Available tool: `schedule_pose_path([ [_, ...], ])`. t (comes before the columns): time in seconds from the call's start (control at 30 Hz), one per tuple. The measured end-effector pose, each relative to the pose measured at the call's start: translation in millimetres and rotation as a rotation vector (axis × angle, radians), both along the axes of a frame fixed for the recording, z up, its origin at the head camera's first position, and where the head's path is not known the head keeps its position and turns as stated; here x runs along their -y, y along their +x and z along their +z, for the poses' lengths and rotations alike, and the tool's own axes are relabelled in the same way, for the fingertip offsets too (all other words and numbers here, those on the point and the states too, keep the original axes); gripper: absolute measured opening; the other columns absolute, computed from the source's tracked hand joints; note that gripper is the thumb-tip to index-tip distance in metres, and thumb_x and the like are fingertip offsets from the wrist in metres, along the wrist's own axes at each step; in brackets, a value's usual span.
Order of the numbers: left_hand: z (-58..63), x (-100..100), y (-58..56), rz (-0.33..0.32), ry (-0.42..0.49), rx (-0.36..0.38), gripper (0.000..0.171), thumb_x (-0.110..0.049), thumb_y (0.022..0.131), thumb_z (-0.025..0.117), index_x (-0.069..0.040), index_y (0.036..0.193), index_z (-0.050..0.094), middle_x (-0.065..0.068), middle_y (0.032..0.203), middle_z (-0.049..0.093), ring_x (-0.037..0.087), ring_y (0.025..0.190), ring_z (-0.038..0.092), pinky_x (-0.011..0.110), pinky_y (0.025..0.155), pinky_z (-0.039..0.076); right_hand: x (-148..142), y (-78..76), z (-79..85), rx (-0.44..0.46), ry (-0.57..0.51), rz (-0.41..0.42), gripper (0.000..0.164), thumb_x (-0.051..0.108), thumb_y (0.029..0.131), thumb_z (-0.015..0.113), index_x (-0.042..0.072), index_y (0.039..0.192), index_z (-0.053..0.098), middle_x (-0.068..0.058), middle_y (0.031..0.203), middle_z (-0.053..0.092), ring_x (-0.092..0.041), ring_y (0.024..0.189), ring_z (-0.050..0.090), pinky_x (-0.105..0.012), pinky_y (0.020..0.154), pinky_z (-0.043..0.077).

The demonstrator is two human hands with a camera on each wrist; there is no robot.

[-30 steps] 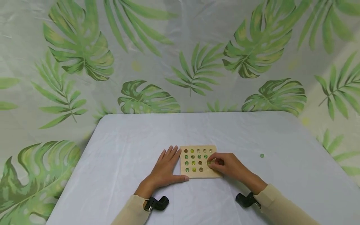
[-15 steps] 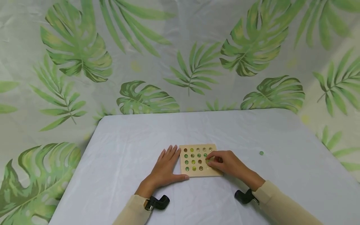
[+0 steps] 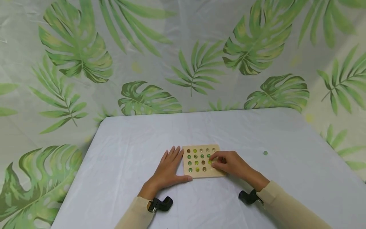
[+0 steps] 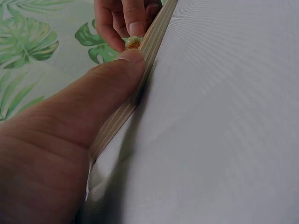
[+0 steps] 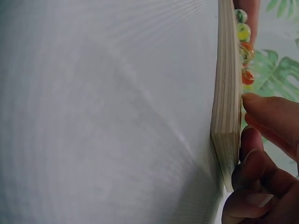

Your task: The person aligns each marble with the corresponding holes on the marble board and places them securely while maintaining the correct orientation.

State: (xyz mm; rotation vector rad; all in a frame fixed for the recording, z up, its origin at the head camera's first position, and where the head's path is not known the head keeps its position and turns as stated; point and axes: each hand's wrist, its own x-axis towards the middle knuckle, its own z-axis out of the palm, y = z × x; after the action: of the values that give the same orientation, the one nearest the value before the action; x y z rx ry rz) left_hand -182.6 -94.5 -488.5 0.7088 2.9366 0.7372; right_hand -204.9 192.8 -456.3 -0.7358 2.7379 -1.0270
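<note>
Basically braces the wooden board (image 3: 199, 175), lower middle of frame, with spread left fingers (image 3: 179, 155), probably against sliding, and pinches a yellow marble (image 3: 210, 162) in the right fingers (image 3: 221, 154).

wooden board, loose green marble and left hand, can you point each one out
Wooden board (image 3: 200, 174): head view, bare strip along its near edge.
Green marble (image 3: 265, 153): head view, middle of the marble.
Left hand (image 3: 167, 172): head view, back of the hand.
</note>
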Motion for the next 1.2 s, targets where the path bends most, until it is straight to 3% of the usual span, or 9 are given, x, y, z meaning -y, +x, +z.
schedule_pose_path([
  [0.37,-0.1,-3.4,-1.6,-0.005,0.007,0.012,0.112,-0.075,0.074,0.061,-0.01,0.155,0.02,0.008,0.16,0.016,0.025,0.148,0.006,0.045,0.118,0.003,-11.7,2.4,4.3,-0.013,0.018,-0.027,0.02,0.02,0.084,0.076,0.019,0.104,0.071,0.01,0.073,0.058,-0.007,0.063,0.051,-0.022,0.056,0.045],
  [0.87,-3.7,-1.7,-0.4,-0.001,0.001,0.025,0.112,-0.076,0.073,0.061,-0.011,0.155,0.02,0.007,0.161,0.015,0.022,0.148,0.004,0.042,0.119,0.002,-42.6,13.6,13.7,-0.028,0.056,-0.087,0.019,0.019,0.085,0.075,0.018,0.104,0.071,0.007,0.072,0.054,-0.008,0.06,0.048,-0.022,0.051,0.042],
  [1.2,3.6,0.0,-0.9,-0.006,-0.005,0.015,0.111,-0.073,0.074,0.063,-0.01,0.155,0.02,0.007,0.161,0.015,0.023,0.148,0.004,0.042,0.119,0.002,-62.8,12.3,22.1,-0.086,0.074,-0.115,0.02,0.021,0.085,0.075,0.017,0.104,0.072,0.007,0.071,0.055,-0.007,0.058,0.047,-0.022,0.049,0.04],
])
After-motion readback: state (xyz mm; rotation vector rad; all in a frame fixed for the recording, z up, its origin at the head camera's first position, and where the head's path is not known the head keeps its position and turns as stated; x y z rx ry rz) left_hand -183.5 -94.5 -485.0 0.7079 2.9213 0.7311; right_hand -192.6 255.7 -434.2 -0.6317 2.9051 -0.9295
